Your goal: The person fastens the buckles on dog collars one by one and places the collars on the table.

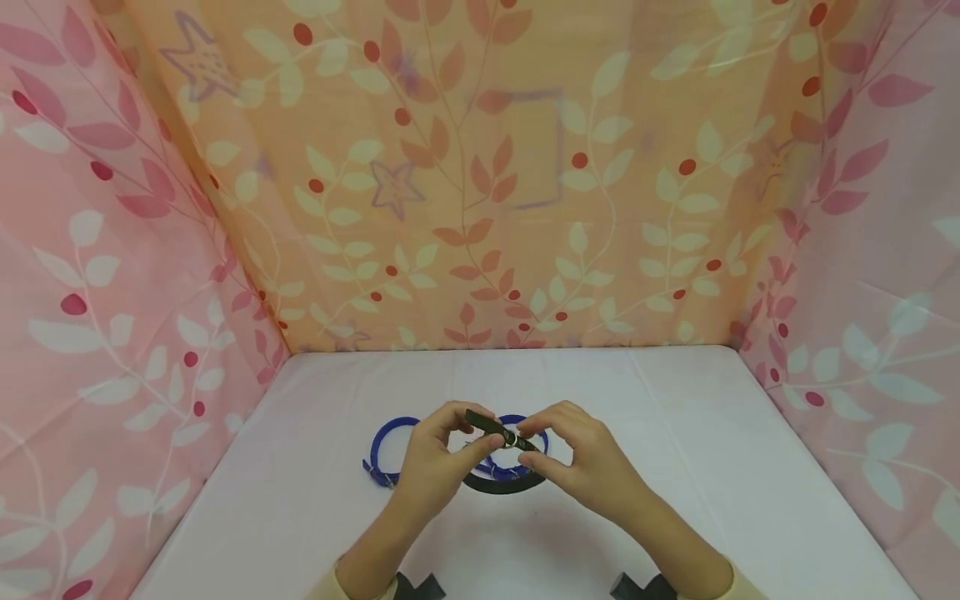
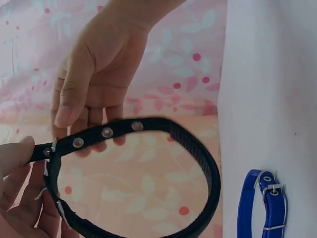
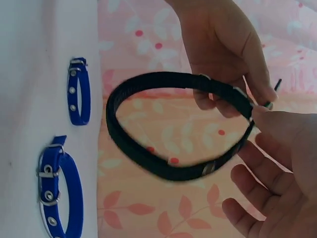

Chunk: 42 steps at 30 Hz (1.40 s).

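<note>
A black buckled collar (image 1: 504, 486), closed into a loop, is held up over the table between both hands. My left hand (image 1: 438, 450) pinches the strap's free end between thumb and fingers, beside the buckle. From the other side my right hand (image 1: 588, 454) pinches the band at the buckle, thumb below and forefinger above in the head view. Metal eyelets (image 2: 107, 132) run along the band in the left wrist view. In the right wrist view the loop of the black collar (image 3: 168, 171) hangs out away from the fingertips.
Two blue buckled collars lie on the white table (image 1: 300, 500): one blue collar (image 1: 381, 446) left of the hands, the other blue collar (image 1: 504, 473) behind the black loop. Leaf-printed cloth walls (image 1: 465, 167) enclose the table at the back and both sides.
</note>
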Available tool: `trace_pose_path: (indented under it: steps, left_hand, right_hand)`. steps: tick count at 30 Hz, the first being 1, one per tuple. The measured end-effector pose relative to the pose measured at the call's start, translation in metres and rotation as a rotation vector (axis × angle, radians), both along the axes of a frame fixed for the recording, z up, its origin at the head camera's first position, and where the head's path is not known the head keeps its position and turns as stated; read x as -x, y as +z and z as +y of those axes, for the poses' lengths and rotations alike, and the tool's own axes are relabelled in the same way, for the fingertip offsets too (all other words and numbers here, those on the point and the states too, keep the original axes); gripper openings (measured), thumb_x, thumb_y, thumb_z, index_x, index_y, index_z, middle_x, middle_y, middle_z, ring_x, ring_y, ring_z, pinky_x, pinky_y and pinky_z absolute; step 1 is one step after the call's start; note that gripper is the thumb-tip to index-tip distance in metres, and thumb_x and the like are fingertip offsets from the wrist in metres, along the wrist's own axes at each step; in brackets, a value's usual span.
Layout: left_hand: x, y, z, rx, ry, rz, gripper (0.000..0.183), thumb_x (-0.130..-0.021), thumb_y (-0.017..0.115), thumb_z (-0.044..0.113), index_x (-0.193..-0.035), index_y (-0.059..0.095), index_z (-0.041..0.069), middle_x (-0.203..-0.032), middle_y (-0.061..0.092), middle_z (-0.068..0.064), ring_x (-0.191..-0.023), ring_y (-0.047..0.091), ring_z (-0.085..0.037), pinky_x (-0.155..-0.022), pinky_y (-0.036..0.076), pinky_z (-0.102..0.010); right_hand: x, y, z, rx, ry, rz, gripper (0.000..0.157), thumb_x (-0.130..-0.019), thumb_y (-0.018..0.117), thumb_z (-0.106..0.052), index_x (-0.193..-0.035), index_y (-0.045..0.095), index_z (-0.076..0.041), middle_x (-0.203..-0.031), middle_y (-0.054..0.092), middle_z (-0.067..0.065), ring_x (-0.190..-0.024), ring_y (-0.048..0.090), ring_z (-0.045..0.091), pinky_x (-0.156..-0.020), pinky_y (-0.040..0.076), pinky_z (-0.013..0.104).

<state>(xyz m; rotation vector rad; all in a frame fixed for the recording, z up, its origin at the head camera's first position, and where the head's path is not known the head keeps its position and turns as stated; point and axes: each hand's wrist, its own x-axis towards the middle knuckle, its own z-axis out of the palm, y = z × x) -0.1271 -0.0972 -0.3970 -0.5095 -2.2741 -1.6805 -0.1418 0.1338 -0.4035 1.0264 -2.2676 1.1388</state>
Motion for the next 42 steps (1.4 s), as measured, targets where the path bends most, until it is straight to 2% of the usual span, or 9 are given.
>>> trace_pose_path:
  steps: [4,11,17,21,24,29,36,39,42]
  left_hand:
    - [-0.001,-0.002,0.002,0.03,-0.021,0.017,0.021,-0.087,0.083,0.027,-0.105,0.072,0.031,-0.101,0.072,0.014,-0.1,0.063,-0.017,-0.089,0.052,-0.033]
    - [-0.002,-0.002,0.003,0.034,-0.053,0.019,0.021,-0.088,0.082,0.029,-0.106,0.071,0.029,-0.101,0.072,0.015,-0.102,0.063,-0.015,-0.095,0.05,-0.041]
    - [-0.001,0.004,-0.002,-0.028,-0.042,0.036,0.018,-0.09,0.081,0.023,-0.105,0.071,0.024,-0.103,0.073,0.01,-0.105,0.062,-0.018,-0.097,0.05,-0.035]
    - [-0.001,0.008,-0.006,-0.092,-0.03,0.05,0.018,-0.09,0.08,0.017,-0.105,0.071,0.019,-0.106,0.073,0.005,-0.106,0.062,-0.021,-0.098,0.05,-0.03]
    - [-0.001,0.008,-0.006,-0.1,-0.033,0.04,0.018,-0.09,0.08,0.018,-0.105,0.071,0.019,-0.107,0.073,0.005,-0.106,0.061,-0.021,-0.098,0.05,-0.032]
    - [-0.001,0.004,-0.003,-0.049,-0.045,0.019,0.016,-0.09,0.081,0.023,-0.103,0.072,0.023,-0.104,0.074,0.009,-0.105,0.061,-0.02,-0.096,0.048,-0.04]
    - [-0.003,-0.001,0.002,0.006,-0.082,0.068,0.017,-0.09,0.081,0.023,-0.104,0.072,0.027,-0.103,0.073,0.012,-0.103,0.064,-0.017,-0.094,0.048,-0.037]
    - [-0.003,-0.001,0.004,0.04,-0.047,0.035,0.018,-0.09,0.08,0.028,-0.106,0.073,0.031,-0.105,0.071,0.013,-0.104,0.062,-0.02,-0.092,0.049,-0.036]
    - [-0.001,-0.003,0.005,0.1,-0.025,-0.036,0.022,-0.089,0.081,0.036,-0.108,0.071,0.036,-0.108,0.07,0.013,-0.104,0.059,-0.022,-0.086,0.05,-0.038]
  right_hand:
    - [-0.003,-0.004,-0.006,0.063,0.018,-0.005,0.036,-0.087,0.084,-0.025,-0.119,0.07,-0.019,-0.116,0.07,-0.011,-0.114,0.063,0.011,-0.098,0.052,0.025]
    - [-0.003,-0.006,-0.01,0.117,0.017,0.039,0.031,-0.086,0.085,-0.017,-0.113,0.071,-0.021,-0.11,0.071,-0.01,-0.108,0.064,0.01,-0.094,0.053,0.023]
    - [0.0,-0.005,-0.007,0.108,-0.009,0.081,0.03,-0.084,0.086,-0.014,-0.11,0.071,-0.02,-0.105,0.072,-0.01,-0.102,0.065,0.011,-0.089,0.054,0.027]
    - [0.001,-0.004,-0.004,0.088,-0.047,0.048,0.03,-0.084,0.087,-0.018,-0.109,0.072,-0.024,-0.105,0.072,-0.014,-0.103,0.064,0.008,-0.089,0.054,0.028]
    - [0.001,-0.003,-0.003,0.07,-0.054,0.019,0.029,-0.084,0.087,-0.021,-0.108,0.072,-0.026,-0.105,0.07,-0.016,-0.105,0.063,0.006,-0.09,0.054,0.03]
    - [-0.001,-0.004,-0.005,0.081,-0.006,0.014,0.031,-0.085,0.086,-0.021,-0.111,0.071,-0.026,-0.108,0.07,-0.015,-0.108,0.062,0.009,-0.093,0.052,0.028]
    - [-0.004,-0.006,-0.01,0.124,-0.005,0.095,0.029,-0.082,0.087,-0.014,-0.106,0.072,-0.023,-0.103,0.071,-0.011,-0.102,0.063,0.012,-0.093,0.049,0.028]
    - [-0.004,-0.006,-0.01,0.138,-0.013,0.122,0.028,-0.081,0.087,-0.011,-0.103,0.073,-0.022,-0.099,0.071,-0.01,-0.098,0.063,0.012,-0.091,0.048,0.028]
    - [-0.003,-0.005,-0.009,0.179,-0.02,0.149,0.031,-0.079,0.088,-0.007,-0.102,0.073,-0.021,-0.098,0.072,-0.009,-0.096,0.063,0.012,-0.089,0.048,0.025]
